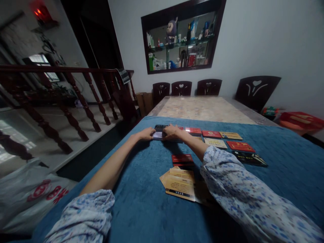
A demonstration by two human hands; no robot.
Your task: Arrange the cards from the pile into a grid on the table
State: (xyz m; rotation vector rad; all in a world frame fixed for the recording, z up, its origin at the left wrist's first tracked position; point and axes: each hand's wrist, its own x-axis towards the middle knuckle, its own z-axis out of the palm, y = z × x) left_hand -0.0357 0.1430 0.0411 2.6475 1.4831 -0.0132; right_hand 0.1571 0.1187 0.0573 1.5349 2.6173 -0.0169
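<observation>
Both arms reach forward over a blue cloth [141, 202]. My left hand [146, 134] and my right hand [172, 131] meet at a pale card [158, 135], fingers curled down onto it and a dark card [160, 127] just behind. A row of red and tan cards [211, 134] runs to the right of my hands. Closer to me lie a red card stack [182, 158] and a fanned pile of tan cards [179, 184], partly under my right sleeve.
The marble table [202, 109] extends beyond the cloth to four dark chairs [209, 86]. A wooden railing [76, 98] stands left, a white printed bag [27, 192] at near left, a red basket [301, 121] at right. A glass wall cabinet [181, 38] hangs behind.
</observation>
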